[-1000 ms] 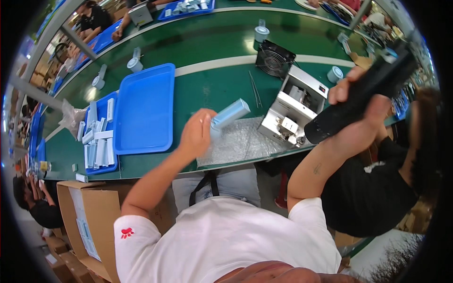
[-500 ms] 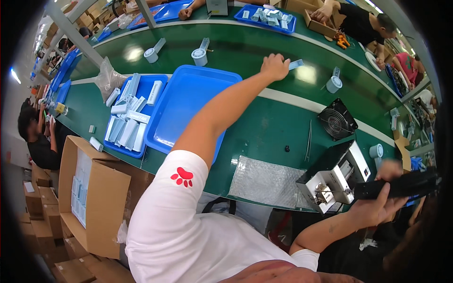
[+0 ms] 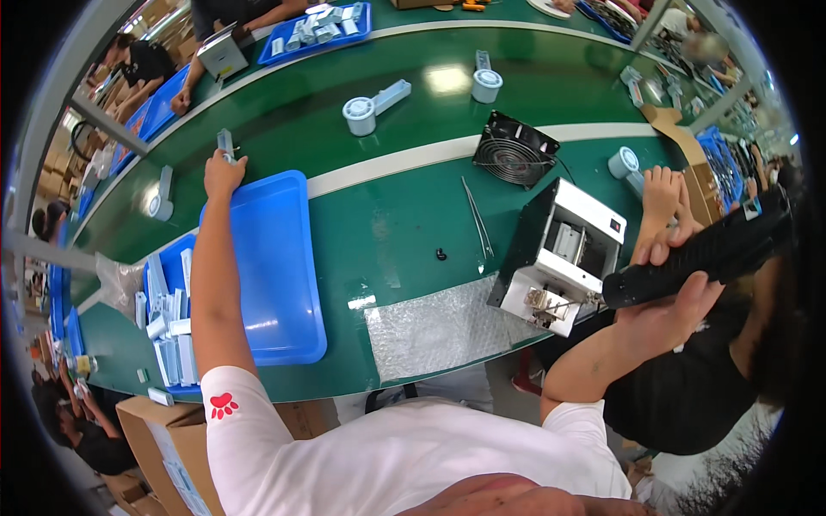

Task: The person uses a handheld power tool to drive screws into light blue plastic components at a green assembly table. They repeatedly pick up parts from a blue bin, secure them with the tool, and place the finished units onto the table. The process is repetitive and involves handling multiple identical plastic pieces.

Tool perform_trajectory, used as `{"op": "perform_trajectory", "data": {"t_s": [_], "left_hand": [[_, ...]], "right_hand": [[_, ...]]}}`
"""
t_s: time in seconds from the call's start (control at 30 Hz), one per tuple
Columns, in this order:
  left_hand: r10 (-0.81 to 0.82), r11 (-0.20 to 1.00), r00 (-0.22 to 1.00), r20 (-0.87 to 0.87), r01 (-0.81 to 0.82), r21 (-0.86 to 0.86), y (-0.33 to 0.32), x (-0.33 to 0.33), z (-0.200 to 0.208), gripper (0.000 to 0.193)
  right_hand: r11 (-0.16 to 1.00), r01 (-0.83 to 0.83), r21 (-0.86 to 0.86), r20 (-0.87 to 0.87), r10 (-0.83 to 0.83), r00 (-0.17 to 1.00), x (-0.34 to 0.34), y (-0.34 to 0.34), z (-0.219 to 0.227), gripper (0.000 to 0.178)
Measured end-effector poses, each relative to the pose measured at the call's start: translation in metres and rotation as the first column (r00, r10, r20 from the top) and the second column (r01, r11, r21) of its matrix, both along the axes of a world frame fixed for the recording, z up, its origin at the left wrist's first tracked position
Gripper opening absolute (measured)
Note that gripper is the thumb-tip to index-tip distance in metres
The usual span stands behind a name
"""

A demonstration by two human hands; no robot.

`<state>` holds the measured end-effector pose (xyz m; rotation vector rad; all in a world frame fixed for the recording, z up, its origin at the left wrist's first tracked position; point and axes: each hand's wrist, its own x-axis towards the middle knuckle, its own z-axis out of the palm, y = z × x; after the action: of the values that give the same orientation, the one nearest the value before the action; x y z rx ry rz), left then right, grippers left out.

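Observation:
At the left, my left hand (image 3: 224, 175) reaches over the belt, its fingers closed on a pale blue plastic part (image 3: 225, 141). The hand hides that part's lower end. Similar parts, each a round cup with a long flat arm, lie along the belt: one (image 3: 359, 117) right of the hand, another (image 3: 161, 206) to its left. At the right, my right hand (image 3: 680, 314) grips a thick black electric screwdriver (image 3: 680, 262). Its thin bit points left at a black-and-white screw feeder (image 3: 568, 258).
Near my left arm are a bare blue tray (image 3: 297, 284) and a tray of pale blue pieces (image 3: 176, 314). Tweezers (image 3: 475, 219), bubble wrap (image 3: 447, 335) and a black fan (image 3: 514, 150) lie on the table. Another person's hand (image 3: 662, 196) is beside the feeder.
My view has turned to the right. My left hand has let go of one pale blue part and moved left to another. The screwdriver stays in my right hand.

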<state>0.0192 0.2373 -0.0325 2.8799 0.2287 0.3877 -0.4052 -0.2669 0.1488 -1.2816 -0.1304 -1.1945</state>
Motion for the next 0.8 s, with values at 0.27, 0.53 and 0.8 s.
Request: {"op": "perform_trajectory", "data": {"t_s": [0.27, 0.53, 0.8], "left_hand": [[-0.294, 0.646, 0.826, 0.481, 0.542, -0.537, -0.069, -0.089, 0.054, 0.043], [-0.367, 0.334, 0.897, 0.247, 0.375, -0.865, -0.178, -0.315, 0.053, 0.022], [-0.404, 0.213, 0.846, 0.347, 0.456, -0.864, -0.252, -0.404, 0.011, 0.02]], "right_hand": [[0.992, 0.043, -0.115, -0.188, -0.064, 0.98, -0.012, -0.012, 0.023, 0.08], [0.916, 0.175, -0.362, 0.149, -0.128, 0.98, 0.001, 0.02, 0.033, 0.039], [0.946, 0.069, -0.318, 0.125, -0.031, 0.992, 0.001, 0.02, 0.0, 0.04]]}}
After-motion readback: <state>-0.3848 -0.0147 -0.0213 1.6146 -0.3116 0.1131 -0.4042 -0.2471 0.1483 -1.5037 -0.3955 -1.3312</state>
